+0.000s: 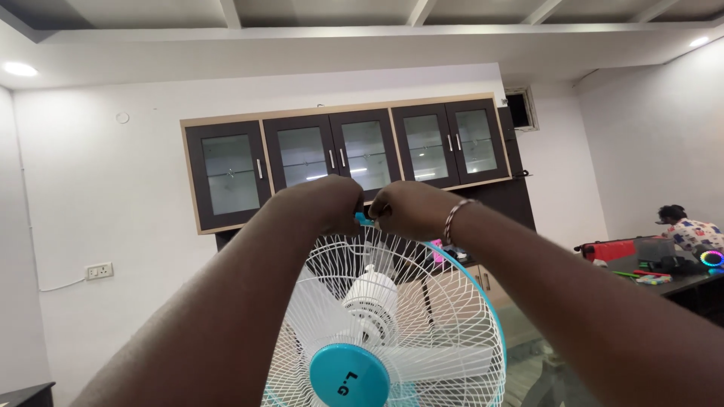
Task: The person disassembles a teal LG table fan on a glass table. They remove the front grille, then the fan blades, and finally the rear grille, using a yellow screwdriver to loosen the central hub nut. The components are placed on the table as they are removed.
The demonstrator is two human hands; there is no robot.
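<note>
A white wire-grille fan (422,324) with a turquoise rim and a round turquoise hub cap (348,374) stands in front of me, its white blades behind the grille. My left hand (328,203) and my right hand (411,209) meet at the top of the fan's rim. Both hands pinch a small turquoise clip (365,219) on that rim. A beaded bracelet (454,218) sits on my right wrist.
A dark wall cabinet with glass doors (347,158) hangs on the white wall behind the fan. A person (688,230) sits at a dark desk (679,283) at the right, with a red case and small items on it. A wall socket (99,270) is at left.
</note>
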